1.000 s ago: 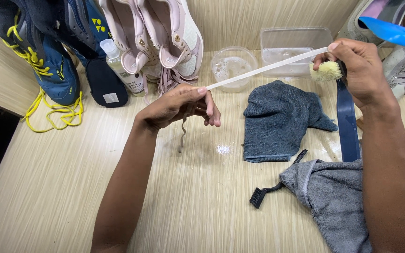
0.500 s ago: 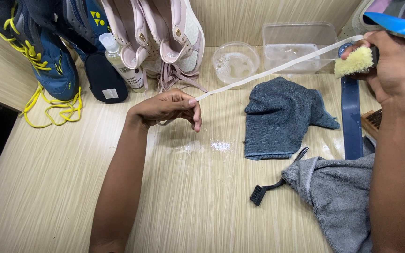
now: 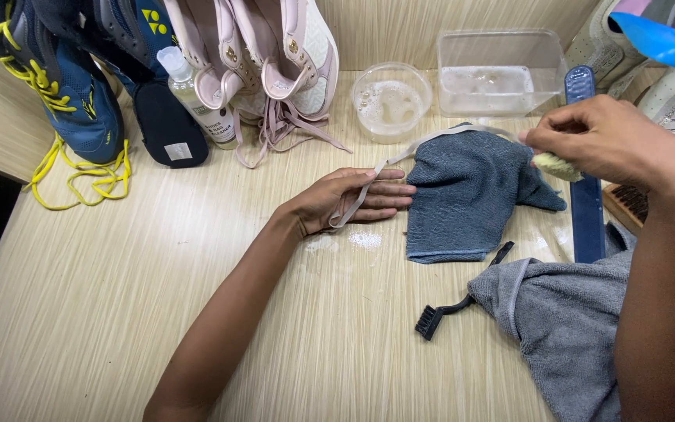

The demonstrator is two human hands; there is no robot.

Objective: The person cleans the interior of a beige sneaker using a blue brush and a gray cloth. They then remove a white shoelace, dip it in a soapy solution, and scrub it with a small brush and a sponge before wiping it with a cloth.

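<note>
Since half a second ago: left hand (image 3: 347,202) dropped flat onto the table (image 3: 119,312), right hand (image 3: 615,144) lowered from the upper corner to just above the blue towel (image 3: 466,195). Lace (image 3: 431,141) now slack, no longer taut. Pale, flat, damp-looking; running from under the left fingers, spread and pressing it to the wood, up over the towel's top edge to the right hand. Right fingers pinched together on the lace end and a yellowish sponge (image 3: 554,165).

Round bowl (image 3: 391,100) and clear tub (image 3: 497,72) of soapy water behind the towel. Pink shoes (image 3: 275,62), cleaner bottle (image 3: 197,98), blue shoes (image 3: 64,86) at back left. Small black brush (image 3: 462,301) beside grey cloth (image 3: 564,320). Blue strip (image 3: 585,203) partly behind the right hand.

Lace end hidden in the right fist; brown brush (image 3: 626,205) cut off by the forearm.
</note>
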